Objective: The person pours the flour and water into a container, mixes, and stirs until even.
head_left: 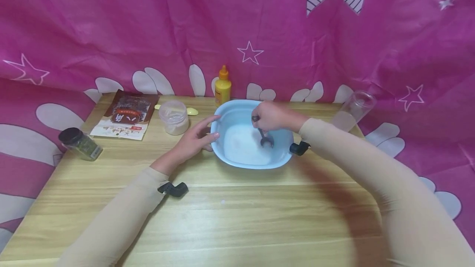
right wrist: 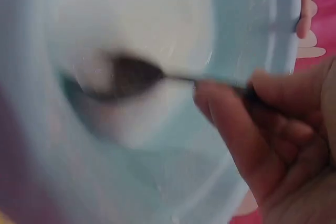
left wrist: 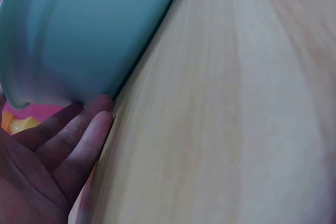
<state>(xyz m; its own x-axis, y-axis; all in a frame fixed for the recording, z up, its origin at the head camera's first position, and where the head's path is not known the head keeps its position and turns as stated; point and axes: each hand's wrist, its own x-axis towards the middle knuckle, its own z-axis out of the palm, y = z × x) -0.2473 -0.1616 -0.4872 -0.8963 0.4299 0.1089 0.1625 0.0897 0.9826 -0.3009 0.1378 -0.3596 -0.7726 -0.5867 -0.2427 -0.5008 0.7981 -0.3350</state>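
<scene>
A light blue plastic basin (head_left: 237,163) sits on the table with a whitish, cloudy content in its bottom. My right hand (head_left: 272,115) is above its right half and pinches the handle of a dark metal spoon (head_left: 266,140). In the right wrist view the spoon's bowl (right wrist: 134,74) is blurred, low inside the basin. My left hand (head_left: 194,138) touches the basin's left side, with thumb and forefinger at the rim. Seen from the left wrist, several fairly straight fingers (left wrist: 79,145) rest against the basin's outer wall (left wrist: 100,35).
Behind the basin stands a yellow squeeze bottle (head_left: 222,90). To the left are a clear tub (head_left: 174,120) of pale powder, a yellow spoon (head_left: 192,111), a brown-and-white packet (head_left: 126,114) and a black-lidded herb jar (head_left: 81,143). A clear cylindrical container (head_left: 352,110) is at back right.
</scene>
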